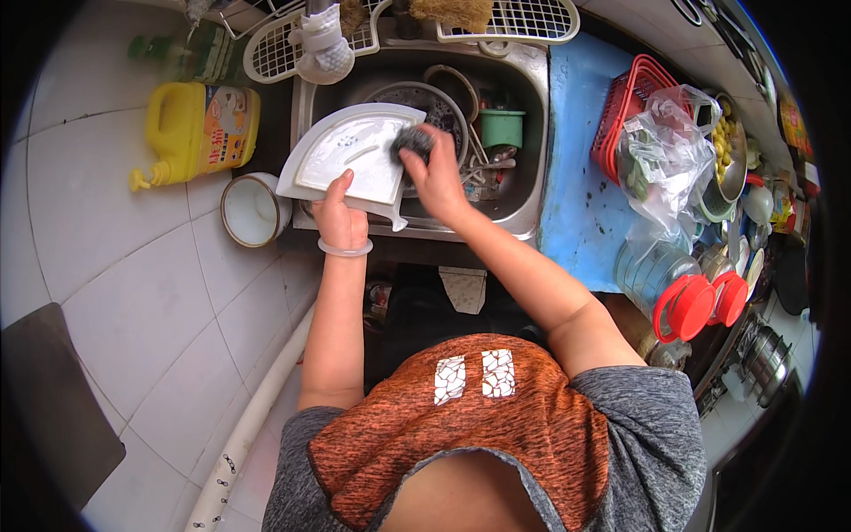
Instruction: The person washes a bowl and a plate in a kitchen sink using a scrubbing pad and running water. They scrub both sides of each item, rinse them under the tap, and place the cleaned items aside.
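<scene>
A white fan-shaped dish [352,156], wet and shiny inside, is tilted above the left part of a steel sink [532,206]. My left hand [340,216], with a pale bangle at the wrist, grips its near edge, thumb on top. In my right hand [435,166] is a dark scouring pad [413,143], pressed to the dish's right edge. Beneath the dish, partly hidden, a round basin [447,100] of dark, sudsy water stands in the sink. To its right are a green plastic container [502,128], a pan's rim and some cutlery [492,166].
Left of the sink stand a yellow detergent jug [199,133] and a white enamel pot [254,209]. White racks [512,20] hold loofah pieces behind the tap [324,46]. On the blue counter [578,133] at right are a red basket [628,100], a plastic bag [665,146] and red-lidded jars [685,307].
</scene>
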Demonstrator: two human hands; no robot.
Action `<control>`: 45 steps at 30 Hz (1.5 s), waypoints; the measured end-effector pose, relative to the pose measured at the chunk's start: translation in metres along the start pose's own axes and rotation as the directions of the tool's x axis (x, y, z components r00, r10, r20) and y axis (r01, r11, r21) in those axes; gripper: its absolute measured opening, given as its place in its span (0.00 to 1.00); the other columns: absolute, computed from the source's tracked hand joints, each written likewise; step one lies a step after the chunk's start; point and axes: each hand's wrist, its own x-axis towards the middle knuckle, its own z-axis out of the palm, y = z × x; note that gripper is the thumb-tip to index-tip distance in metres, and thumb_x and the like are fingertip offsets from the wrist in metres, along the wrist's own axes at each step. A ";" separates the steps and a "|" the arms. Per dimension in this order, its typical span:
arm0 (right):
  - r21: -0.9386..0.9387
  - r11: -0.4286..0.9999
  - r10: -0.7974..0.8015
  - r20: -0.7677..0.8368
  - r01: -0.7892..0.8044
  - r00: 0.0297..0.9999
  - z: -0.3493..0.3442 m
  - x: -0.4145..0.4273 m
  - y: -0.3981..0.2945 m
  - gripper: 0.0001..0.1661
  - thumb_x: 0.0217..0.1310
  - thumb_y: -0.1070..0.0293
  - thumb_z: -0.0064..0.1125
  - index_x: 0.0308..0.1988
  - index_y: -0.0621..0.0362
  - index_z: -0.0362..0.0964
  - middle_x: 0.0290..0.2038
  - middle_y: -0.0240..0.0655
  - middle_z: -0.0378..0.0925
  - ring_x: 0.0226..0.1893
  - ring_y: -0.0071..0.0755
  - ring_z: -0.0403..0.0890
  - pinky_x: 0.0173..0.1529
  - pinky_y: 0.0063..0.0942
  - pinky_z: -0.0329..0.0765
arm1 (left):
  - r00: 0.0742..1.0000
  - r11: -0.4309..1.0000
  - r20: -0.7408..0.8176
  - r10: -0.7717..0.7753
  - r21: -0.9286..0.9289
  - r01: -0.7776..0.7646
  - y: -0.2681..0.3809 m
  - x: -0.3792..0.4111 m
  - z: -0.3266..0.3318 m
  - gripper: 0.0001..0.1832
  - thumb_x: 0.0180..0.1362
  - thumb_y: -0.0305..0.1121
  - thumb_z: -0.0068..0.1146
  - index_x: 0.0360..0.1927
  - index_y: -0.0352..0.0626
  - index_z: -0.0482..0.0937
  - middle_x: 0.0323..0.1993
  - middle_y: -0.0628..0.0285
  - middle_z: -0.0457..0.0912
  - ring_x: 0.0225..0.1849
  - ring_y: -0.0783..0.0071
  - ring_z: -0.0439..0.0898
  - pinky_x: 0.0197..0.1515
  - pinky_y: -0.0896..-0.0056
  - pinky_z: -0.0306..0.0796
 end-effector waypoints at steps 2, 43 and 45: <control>-0.060 0.998 0.033 0.232 -0.019 0.972 -0.003 -0.002 -0.013 0.29 0.55 0.71 0.66 0.55 0.62 0.64 0.50 0.54 0.63 0.53 0.60 0.68 0.60 0.43 0.67 | 1.000 0.999 -0.003 -0.027 -0.024 0.027 -0.001 -0.001 0.001 0.27 0.53 0.17 0.57 0.59 0.31 0.70 0.56 0.52 0.75 0.58 0.59 0.75 0.63 0.57 0.68; 0.687 0.569 0.620 0.002 -0.451 0.785 0.046 0.072 0.101 0.30 0.58 0.60 0.66 0.55 0.66 0.68 0.49 0.47 0.80 0.49 0.42 0.80 0.54 0.34 0.74 | 0.984 0.999 -0.174 -0.022 -0.050 0.014 -0.002 0.002 -0.020 0.25 0.53 0.18 0.59 0.57 0.29 0.71 0.56 0.53 0.76 0.56 0.59 0.76 0.62 0.57 0.69; 0.570 0.690 0.521 0.037 -0.446 0.853 0.043 0.062 0.082 0.25 0.60 0.62 0.63 0.52 0.67 0.70 0.48 0.49 0.80 0.47 0.44 0.80 0.52 0.33 0.74 | 0.983 0.995 -0.171 -0.059 -0.094 0.044 -0.009 0.003 -0.017 0.26 0.53 0.18 0.58 0.57 0.29 0.71 0.56 0.52 0.75 0.57 0.58 0.76 0.62 0.56 0.69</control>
